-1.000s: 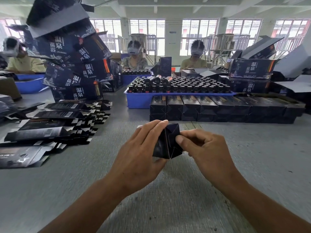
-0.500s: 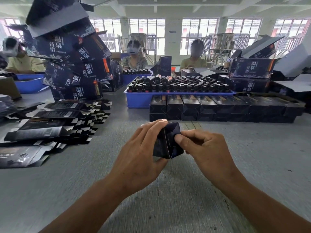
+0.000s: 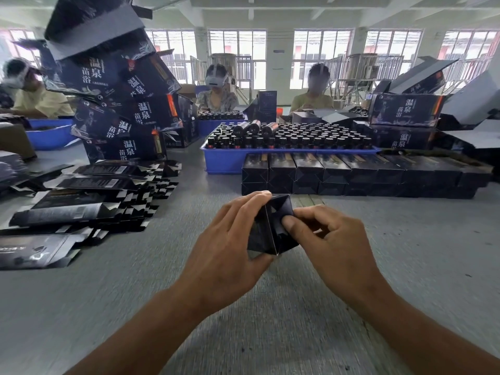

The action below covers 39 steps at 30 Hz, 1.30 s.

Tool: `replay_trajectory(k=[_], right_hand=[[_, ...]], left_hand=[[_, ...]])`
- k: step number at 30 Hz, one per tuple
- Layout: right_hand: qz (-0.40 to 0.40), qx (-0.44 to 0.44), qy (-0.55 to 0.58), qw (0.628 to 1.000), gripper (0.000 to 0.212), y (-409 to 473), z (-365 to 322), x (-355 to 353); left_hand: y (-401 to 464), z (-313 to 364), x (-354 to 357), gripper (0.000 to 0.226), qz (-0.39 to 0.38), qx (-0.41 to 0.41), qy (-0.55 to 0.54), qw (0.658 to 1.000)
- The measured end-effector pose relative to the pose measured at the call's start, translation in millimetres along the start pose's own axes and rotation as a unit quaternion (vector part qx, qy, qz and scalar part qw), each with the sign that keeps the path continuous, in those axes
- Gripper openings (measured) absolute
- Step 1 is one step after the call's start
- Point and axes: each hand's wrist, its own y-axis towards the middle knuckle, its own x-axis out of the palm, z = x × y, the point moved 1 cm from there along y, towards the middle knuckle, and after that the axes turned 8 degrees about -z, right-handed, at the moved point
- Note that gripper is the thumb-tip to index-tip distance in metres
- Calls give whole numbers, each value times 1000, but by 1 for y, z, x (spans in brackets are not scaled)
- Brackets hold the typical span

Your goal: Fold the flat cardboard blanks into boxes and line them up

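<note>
A small dark box [image 3: 266,234] is held end-on above the grey table [image 3: 135,307], its near end facing me. My left hand [image 3: 230,244] grips its left side, fingers over the top edge. My right hand [image 3: 332,242] holds its right side, with the thumb pressing on the end flaps. Flat dark blanks [image 3: 81,198] lie in overlapping piles at the left. A two-layer row of folded boxes [image 3: 351,171] runs along the far side of the table, right of centre.
A blue tray of dark bottles [image 3: 224,162] stands behind the folded row. Larger printed cartons [image 3: 116,85] are stacked high at the left, more cartons [image 3: 403,112] at the right. Three people sit across the table. A blue bin [image 3: 48,136] is far left.
The box and both hands have stayed in nearly the same place; my right thumb has pushed a little further onto the box's end flaps.
</note>
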Motion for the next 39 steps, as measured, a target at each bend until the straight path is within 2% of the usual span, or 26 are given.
replay_trajectory(k=[10,13,17,21,23,26,27,29,31,33,35,36,37,39], right_hand=[[-37,35,125,991,9,3,2,-5],[-40,50,102,993,10,2,3,-3],[-23,33,-5,999,17,-1,1,2],[-32,48,59,997,17,2,2,1],[-40,46,85,995,26,1,1,0],[-83,57,96,990,67,-2,1,2],[-99,66,94,988,74,-3,2,3],[-108,79,101,986,71,-2,3,5],[-90,106,146,979,67,1,5,4],[-79,140,184,970,67,4,10,1],[-96,164,203,961,63,7,15,-2],[-110,177,221,953,61,7,17,-1],[-125,190,239,944,59,7,18,0],[-155,198,228,941,57,6,19,3]], left_hand=[[-1,-2,0,94,10,-3,-20,1000],[-1,-2,1,88,16,16,10,1000],[0,-1,3,85,12,47,66,997],[0,-3,2,83,21,31,29,999],[1,-4,1,83,23,30,26,999],[1,-5,3,83,-4,87,65,994],[1,-5,5,85,-24,109,78,991],[0,-4,8,86,-44,140,88,985],[-1,-3,10,86,-22,142,91,985],[-1,-4,9,87,32,83,78,993],[1,-10,4,77,94,-38,17,995],[2,-13,-1,71,103,-110,-52,987],[4,-15,-5,69,94,-174,-149,969],[9,-17,-9,79,46,-247,-356,900]])
